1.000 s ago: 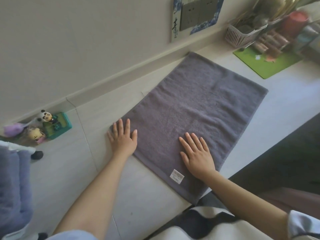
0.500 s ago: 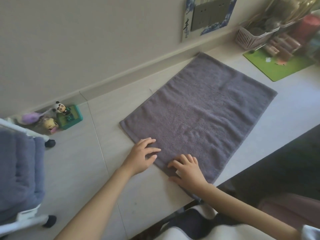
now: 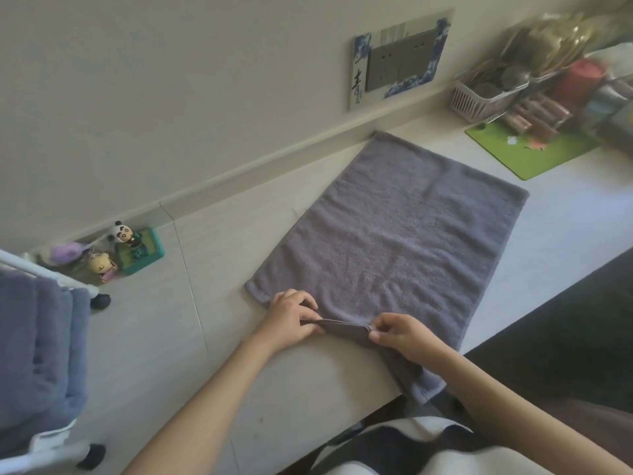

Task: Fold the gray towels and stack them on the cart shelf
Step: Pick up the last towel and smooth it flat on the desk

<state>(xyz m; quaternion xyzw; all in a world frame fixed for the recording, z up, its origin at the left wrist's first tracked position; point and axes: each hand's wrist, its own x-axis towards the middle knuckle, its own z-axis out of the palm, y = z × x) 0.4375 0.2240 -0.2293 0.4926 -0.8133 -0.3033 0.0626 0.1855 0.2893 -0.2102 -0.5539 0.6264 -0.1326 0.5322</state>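
A gray towel (image 3: pixel 404 241) lies spread flat on the pale desk (image 3: pixel 171 337), one corner hanging over the front edge. Along its near left edge, my left hand (image 3: pixel 291 318) and my right hand (image 3: pixel 399 334) each pinch the hem, and the stretch between them is lifted a little off the desk. At the far left stands a white cart (image 3: pixel 51 454) whose shelf holds folded blue-gray towels (image 3: pixel 34 354).
Small figurines and a green tray (image 3: pixel 137 250) sit by the wall at the left. At the far right are a green mat (image 3: pixel 534 152) and a pink basket (image 3: pixel 479 101) with clutter. A socket plate (image 3: pixel 400 60) is on the wall. Dark floor lies beyond the desk's front edge.
My hands slid from lying flat on the towel down to its near edge, came closer together and pinched the hem, lifting it slightly. The camera view shifted left, showing more of the cart.
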